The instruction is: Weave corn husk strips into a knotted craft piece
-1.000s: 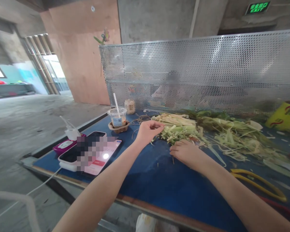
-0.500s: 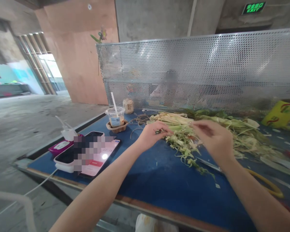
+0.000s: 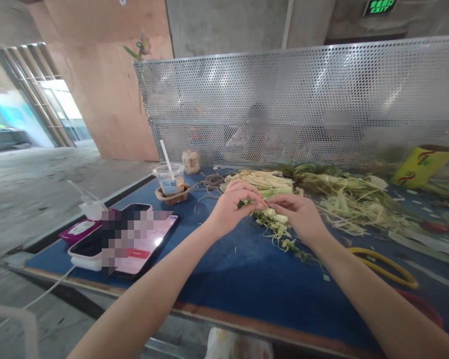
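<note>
My left hand (image 3: pixel 232 207) and my right hand (image 3: pixel 298 215) meet over the blue table (image 3: pixel 247 284), fingertips pinched together on a small green stalk (image 3: pixel 255 204). Right below them lies a loose clump of green and pale trimmings (image 3: pixel 279 228). Behind my hands sits a bundle of pale stalks (image 3: pixel 264 180), and to its right a spread pile of peeled leaves and strips (image 3: pixel 351 199).
Phones (image 3: pixel 130 239) and a pink case (image 3: pixel 78 230) lie at the table's left, with a lidded drink cup and straw (image 3: pixel 170 180) behind them. A yellow loop (image 3: pixel 387 267) lies at right. A perforated metal screen (image 3: pixel 303 99) backs the table; a person sits behind it.
My right hand rose from the table, swung up, then came back left to join my left hand on the stalk. The green clump was dragged a little toward me.
</note>
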Demonstrator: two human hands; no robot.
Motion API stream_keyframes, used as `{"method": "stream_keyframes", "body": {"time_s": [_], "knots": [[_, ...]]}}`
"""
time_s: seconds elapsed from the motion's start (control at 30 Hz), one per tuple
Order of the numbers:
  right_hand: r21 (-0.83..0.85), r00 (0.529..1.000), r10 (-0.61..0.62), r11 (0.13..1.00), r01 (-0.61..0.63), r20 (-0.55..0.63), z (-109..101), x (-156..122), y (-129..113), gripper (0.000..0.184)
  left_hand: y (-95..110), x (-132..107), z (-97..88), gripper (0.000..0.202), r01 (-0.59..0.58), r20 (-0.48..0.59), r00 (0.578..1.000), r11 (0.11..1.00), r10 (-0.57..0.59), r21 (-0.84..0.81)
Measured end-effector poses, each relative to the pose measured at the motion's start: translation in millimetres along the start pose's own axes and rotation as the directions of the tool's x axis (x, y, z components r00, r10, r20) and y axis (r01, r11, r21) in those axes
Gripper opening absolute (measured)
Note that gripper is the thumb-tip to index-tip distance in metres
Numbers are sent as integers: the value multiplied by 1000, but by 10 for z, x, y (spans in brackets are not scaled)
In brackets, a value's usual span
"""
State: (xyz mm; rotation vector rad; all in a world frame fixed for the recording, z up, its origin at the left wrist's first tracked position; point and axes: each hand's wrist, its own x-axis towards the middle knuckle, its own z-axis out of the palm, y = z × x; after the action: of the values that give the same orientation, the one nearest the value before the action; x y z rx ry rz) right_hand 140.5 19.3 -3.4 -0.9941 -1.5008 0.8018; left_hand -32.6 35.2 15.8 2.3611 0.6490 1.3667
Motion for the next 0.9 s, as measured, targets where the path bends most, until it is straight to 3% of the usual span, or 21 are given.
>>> {"method": "stream_keyframes", "body": {"time_s": [0.17,0.37,0.5,0.63,0.73,0.9], "knots": [[120,998,26,992,-32,50,-26,9,53,17,-13,-21,37,7,44,16,999,993,-42,-110],[187,980,15,981,-53,199,-39,-3,57,24,-26,-3,35,8,75,4,997,997,-75,-9],[122,959,-9,992,-27,284,-37,9,61,22,-47,-14,39,10,69,19,997,998,-69,-5],[21,958,34,999,-42,286,-27,8,24,27,-67,-31,43,11,63,21,998,998,-62,-18],[-139,968,17,990,18,250,-18,-15,-15,29,-71,-33,47,10,60,8,998,998,-60,-35],[-380,975,-118,907,183,188,1,-61,-42,25,-66,-23,71,6,218,29,976,959,-217,-181]]}}
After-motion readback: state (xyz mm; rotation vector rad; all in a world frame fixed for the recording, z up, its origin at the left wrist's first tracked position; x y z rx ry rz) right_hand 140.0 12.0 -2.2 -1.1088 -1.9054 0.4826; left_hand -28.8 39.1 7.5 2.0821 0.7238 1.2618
